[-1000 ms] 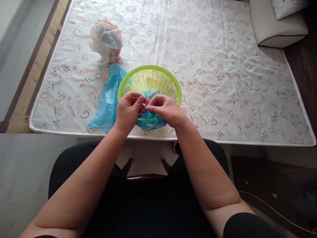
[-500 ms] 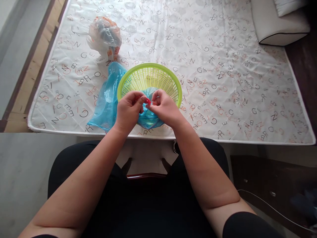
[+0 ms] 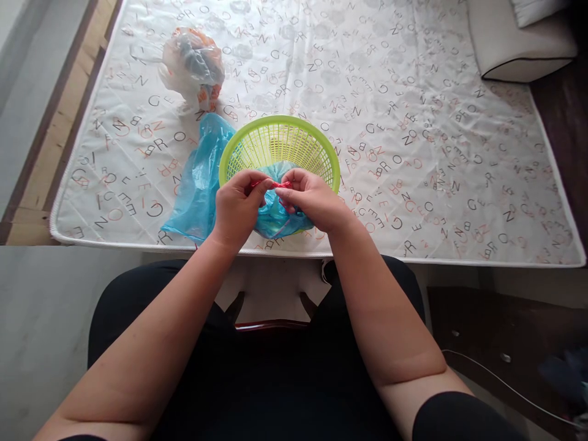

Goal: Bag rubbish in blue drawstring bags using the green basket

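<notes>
Between my two hands stretches a thin, twisted red strip [image 3: 276,184] that looks like plastic; its exact kind is hard to make out. My left hand [image 3: 241,205] pinches one end between thumb and fingers. The other end is in the closed thumb and fingers of my right hand [image 3: 310,199], with a bit of red showing below them. Both hands are over the near rim of a yellow-green plastic basket [image 3: 280,120]. A crumpled blue plastic bag [image 3: 278,223] hangs over that rim under my hands. Another stretch of blue plastic [image 3: 197,190] lies left of the basket.
A clear and orange plastic bag [image 3: 195,64] with something dark inside rests at the back left of the letter-printed mattress [image 3: 413,184]. A white cushion-like block [image 3: 519,46] sits at the far right corner. Below the right side runs a white cable [image 3: 496,380].
My right hand has shifted slightly right and down, and its fingers have closed onto the red piece. The strip now runs straight across between both hands.
</notes>
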Demonstrator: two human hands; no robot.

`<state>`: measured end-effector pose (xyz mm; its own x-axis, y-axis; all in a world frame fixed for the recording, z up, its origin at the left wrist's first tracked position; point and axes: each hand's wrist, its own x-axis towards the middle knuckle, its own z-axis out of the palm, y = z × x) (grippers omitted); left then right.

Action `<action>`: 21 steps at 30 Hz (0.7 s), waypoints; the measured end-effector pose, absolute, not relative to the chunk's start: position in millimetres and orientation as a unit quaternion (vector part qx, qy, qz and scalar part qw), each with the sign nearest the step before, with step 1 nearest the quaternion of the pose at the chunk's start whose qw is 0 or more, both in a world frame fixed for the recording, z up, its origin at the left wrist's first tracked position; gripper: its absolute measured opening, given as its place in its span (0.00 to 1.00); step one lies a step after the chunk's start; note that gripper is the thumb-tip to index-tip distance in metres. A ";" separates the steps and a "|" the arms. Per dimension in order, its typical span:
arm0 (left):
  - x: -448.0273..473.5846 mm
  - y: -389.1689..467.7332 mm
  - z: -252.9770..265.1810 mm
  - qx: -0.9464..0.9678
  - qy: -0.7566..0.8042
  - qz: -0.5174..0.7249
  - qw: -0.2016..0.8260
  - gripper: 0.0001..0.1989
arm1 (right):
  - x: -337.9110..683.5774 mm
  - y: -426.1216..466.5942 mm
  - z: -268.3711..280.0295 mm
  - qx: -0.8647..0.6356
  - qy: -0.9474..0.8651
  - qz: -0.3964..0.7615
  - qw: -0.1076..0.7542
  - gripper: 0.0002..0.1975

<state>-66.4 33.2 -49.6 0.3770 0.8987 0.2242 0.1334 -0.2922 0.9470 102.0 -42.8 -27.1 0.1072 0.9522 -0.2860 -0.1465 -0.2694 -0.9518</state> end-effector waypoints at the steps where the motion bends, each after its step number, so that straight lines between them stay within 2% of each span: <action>1: -67.0 33.4 -49.1 0.691 0.376 0.414 0.458 0.05 | 104.0 -43.0 -26.8 -0.543 -0.357 0.571 0.502 0.25; 5: -68.2 33.6 -48.8 0.701 0.372 0.404 0.454 0.04 | 104.9 -41.0 -29.1 -0.521 -0.341 0.552 0.554 0.25; 11: -71.3 40.5 -49.1 0.719 0.359 0.420 0.422 0.07 | 105.0 -37.2 -25.9 -0.603 -0.327 0.449 0.573 0.22; 17: -110.5 90.8 -47.2 0.698 0.435 0.468 0.325 0.10 | 182.9 -46.2 -39.7 -0.609 -0.297 0.277 0.682 0.16; 21: -125.6 113.6 -54.5 0.657 0.442 0.505 0.345 0.17 | 215.3 -54.2 -56.9 -0.607 -0.274 0.241 0.706 0.17</action>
